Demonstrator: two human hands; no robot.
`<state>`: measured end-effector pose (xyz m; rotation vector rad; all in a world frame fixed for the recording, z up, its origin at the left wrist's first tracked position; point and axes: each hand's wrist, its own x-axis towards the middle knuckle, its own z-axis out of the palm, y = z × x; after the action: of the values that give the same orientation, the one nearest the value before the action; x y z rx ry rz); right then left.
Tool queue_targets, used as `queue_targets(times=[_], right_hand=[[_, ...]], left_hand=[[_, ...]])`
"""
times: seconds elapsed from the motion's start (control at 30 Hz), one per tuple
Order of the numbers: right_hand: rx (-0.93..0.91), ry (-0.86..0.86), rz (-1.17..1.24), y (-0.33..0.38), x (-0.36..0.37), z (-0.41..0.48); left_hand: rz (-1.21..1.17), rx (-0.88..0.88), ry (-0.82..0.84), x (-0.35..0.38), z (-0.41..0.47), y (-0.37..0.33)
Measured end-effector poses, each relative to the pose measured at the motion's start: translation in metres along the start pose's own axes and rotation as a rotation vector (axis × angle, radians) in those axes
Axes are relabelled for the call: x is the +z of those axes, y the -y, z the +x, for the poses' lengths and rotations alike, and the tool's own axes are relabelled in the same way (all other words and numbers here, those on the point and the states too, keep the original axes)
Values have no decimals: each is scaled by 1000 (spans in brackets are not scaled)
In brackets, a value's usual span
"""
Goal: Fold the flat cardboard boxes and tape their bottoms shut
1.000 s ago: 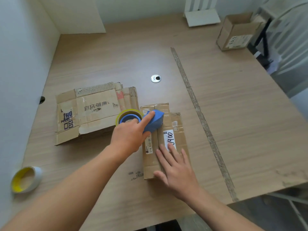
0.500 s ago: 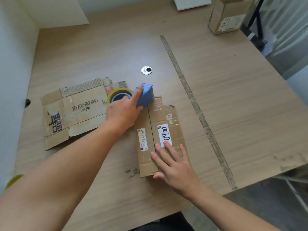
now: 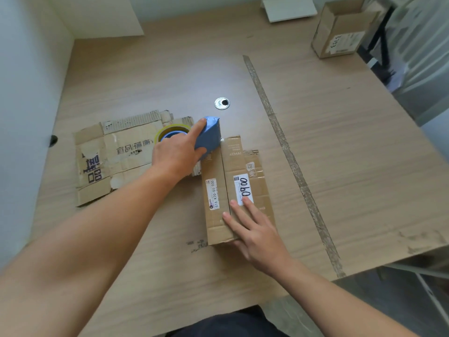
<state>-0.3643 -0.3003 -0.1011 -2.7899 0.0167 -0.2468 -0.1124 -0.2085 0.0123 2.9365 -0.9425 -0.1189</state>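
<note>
Nearest us, the right hand (image 3: 255,237) lies flat on the near end of the folded box (image 3: 233,161). Its fingers are straight and slightly spread, the fingertips reach the white label marked 0900, and the thumb sits at the box's near edge. The box lies on the table (image 3: 352,178) with its flaps closed upward, the centre seam running away from us. At the box's far left corner the left hand (image 3: 177,154) grips the blue tape dispenser (image 3: 210,136). The index finger is stretched along its top and the other fingers are curled round it, though we cannot tell exactly how. The dispenser's head meets the box's far end near the seam. Its yellow tape roll (image 3: 170,131) shows just left of there. Left of the box a flattened cardboard box (image 3: 116,161) lies on the table, partly under the left hand. Beyond the box sits a round metal grommet (image 3: 221,103). Right of the box a rough strip (image 3: 279,142) runs near to far. Far beyond and to the right of the box stands an open box (image 3: 340,32).
</note>
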Motion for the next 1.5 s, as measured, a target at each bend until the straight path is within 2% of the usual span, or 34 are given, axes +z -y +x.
queue_targets(times=[0.13, 0.33, 0.5, 0.6, 0.73, 0.87, 0.97, 1.03, 1.3, 1.5], right_hand=[[-31, 5, 103, -11, -2, 19], [-21, 119, 54, -18, -12, 22], [-39, 25, 83, -16, -28, 20], [-4, -50, 230, -6, -41, 25], [176, -102, 596, 14, -77, 42], [215, 77, 805, 31, -104, 56], [215, 215, 901, 41, -109, 61], [198, 251, 873, 44, -110, 62], [296, 104, 869, 43, -106, 59], [378, 123, 851, 28, -106, 41]], left_hand=[[-123, -59, -97, -12, -42, 31], [-265, -111, -144, -28, -104, 52], [-309, -46, -110, -27, -143, 55], [-321, 75, -121, -23, -161, 60], [-361, 232, -148, -20, -179, 64], [-354, 310, -158, -19, -187, 67], [-379, 361, -134, -21, -192, 67], [-399, 386, -118, -22, -194, 65], [-467, 416, -1, -21, -197, 62], [-574, 429, 255, -28, -185, 54]])
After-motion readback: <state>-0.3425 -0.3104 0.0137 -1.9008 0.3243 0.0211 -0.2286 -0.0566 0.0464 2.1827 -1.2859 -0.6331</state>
